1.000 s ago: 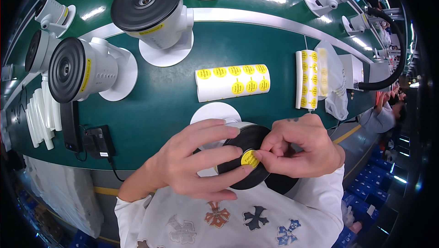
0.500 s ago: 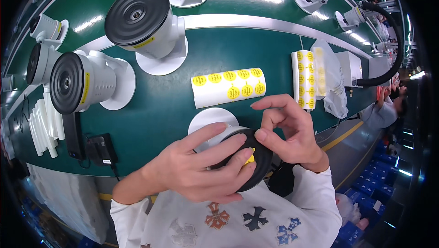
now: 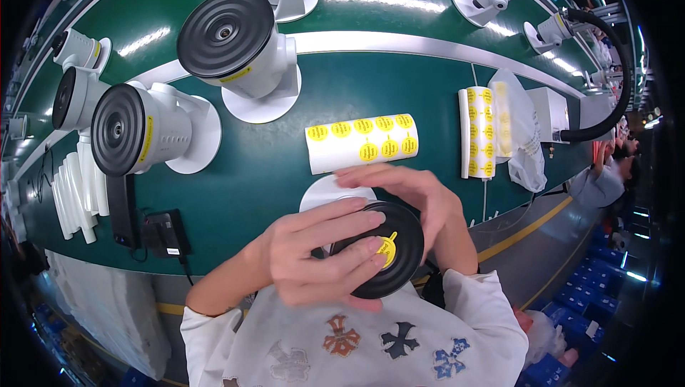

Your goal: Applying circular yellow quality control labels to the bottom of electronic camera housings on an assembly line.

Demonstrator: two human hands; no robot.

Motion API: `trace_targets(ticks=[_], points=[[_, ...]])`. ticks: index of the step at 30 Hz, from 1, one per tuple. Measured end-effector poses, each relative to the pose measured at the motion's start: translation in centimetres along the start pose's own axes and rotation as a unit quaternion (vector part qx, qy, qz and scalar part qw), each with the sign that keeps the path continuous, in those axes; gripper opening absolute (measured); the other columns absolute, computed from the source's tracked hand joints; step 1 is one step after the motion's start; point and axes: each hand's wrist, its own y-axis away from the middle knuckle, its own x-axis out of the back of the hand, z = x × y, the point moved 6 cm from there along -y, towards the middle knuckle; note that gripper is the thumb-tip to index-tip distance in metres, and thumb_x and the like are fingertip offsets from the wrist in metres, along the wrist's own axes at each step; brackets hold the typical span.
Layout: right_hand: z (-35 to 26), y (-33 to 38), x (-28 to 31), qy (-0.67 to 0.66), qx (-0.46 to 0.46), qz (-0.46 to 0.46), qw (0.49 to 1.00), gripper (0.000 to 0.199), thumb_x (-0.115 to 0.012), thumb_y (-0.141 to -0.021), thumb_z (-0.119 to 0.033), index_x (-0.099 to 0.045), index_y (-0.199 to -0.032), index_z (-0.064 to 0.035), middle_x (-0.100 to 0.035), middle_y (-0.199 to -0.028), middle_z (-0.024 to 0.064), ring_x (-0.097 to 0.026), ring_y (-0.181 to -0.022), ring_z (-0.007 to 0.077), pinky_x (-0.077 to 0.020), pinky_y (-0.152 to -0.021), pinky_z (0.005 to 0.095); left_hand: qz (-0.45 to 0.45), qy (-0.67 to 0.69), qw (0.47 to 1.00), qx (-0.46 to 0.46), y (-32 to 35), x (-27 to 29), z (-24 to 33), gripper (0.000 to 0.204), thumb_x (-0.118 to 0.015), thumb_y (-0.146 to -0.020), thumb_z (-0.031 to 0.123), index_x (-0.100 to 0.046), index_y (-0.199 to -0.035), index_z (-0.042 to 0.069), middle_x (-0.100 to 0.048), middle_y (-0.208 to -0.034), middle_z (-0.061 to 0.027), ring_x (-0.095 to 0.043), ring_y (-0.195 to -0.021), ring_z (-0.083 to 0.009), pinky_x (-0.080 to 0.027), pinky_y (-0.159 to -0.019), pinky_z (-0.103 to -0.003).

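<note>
Close to my body stands a white device with a black round face (image 3: 404, 262), tilted toward me. Its white round base (image 3: 330, 191) shows just beyond my hands. A yellow round sticker with a small tab (image 3: 389, 250) covers the middle of the black face. My left hand (image 3: 321, 244) grips the device from the left, with its fingers spread across the face and fingertips at the sticker. My right hand (image 3: 421, 198), slightly blurred, curves behind the face's right rim with fingers stretched out over the base; nothing shows in them, and whether it touches the device is hidden.
A curled sheet of yellow round stickers (image 3: 364, 146) lies just beyond my hands, another sticker roll (image 3: 478, 133) farther right beside a plastic bag (image 3: 524, 137). Similar white devices (image 3: 235, 51) stand left and far. White tubes (image 3: 75, 191) and a black adapter (image 3: 164, 233) sit left.
My right hand has left the front rim and moved left and behind the face, its pinched fingers now stretched out. My left hand stays on the face; the sticker shows more fully.
</note>
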Motion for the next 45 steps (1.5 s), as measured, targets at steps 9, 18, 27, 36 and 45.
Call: trace_targets(ticks=[9,18,27,36,45], points=[[-3.5,-0.8,-0.4,-0.009,-0.045,0.022,0.999,0.084,-0.090,-0.064,-0.020,-0.050,-0.132,0.0074,-0.052,-0.133,0.0247,-0.050,-0.125,0.0344,-0.0400,-0.104,0.0428,0.136,0.087,0.968,0.192,4.5,1.8,-3.0,0.091,-0.076,-0.074,0.057,-0.039,-0.139,0.005,-0.032,-0.145,-0.0247,-0.038,-0.132,-0.0433,-0.034,-0.106,-0.055],[-2.0,2.4,-0.1,0.247,-0.273,0.365,0.855,0.028,-0.080,-0.071,-0.005,-0.068,-0.096,-0.0065,-0.072,-0.092,0.0073,-0.069,-0.074,0.0191,-0.0556,-0.071,0.0285,0.218,0.546,0.602,0.541,6.3,-4.5,-2.4,0.122,-0.064,-0.070,0.075,0.002,-0.155,0.019,-0.021,-0.154,-0.0187,-0.029,-0.140,-0.0345,-0.029,-0.112,-0.050],[-5.5,-3.6,-6.5,0.026,-0.142,0.238,0.961,0.072,-0.070,-0.085,-0.041,-0.033,-0.141,-0.0181,-0.052,-0.122,0.0312,-0.053,-0.113,0.0401,-0.0422,-0.098,0.0560,0.253,0.616,0.485,0.567,6.7,-4.9,-1.9,0.104,-0.048,-0.076,0.068,-0.001,-0.156,0.021,-0.024,-0.153,-0.0171,-0.031,-0.139,-0.0332,-0.028,-0.111,-0.050],[-5.3,-3.7,-6.7,0.029,-0.174,0.263,0.949,0.042,-0.048,-0.096,-0.048,-0.045,-0.116,-0.0114,-0.060,-0.108,0.0307,-0.061,-0.097,0.0389,-0.0490,-0.089,0.0491,0.202,0.616,0.508,0.568,6.6,-1.7,-2.0,0.090,-0.047,-0.082,0.059,-0.012,-0.155,0.020,-0.042,-0.134,-0.0169,-0.048,-0.121,-0.0314,-0.043,-0.100,-0.047],[-5.5,-3.5,-2.9,0.398,-0.542,-0.120,0.730,0.084,-0.066,-0.072,-0.070,-0.058,-0.106,0.0067,-0.067,-0.080,0.0249,-0.068,-0.081,0.0367,-0.0528,-0.076,0.0392,0.011,0.501,0.518,0.693,5.5,-1.8,-3.5,0.049,-0.040,-0.096,0.032,-0.032,-0.142,0.016,-0.046,-0.123,-0.0134,-0.054,-0.104,-0.0209,-0.055,-0.074,-0.036]])
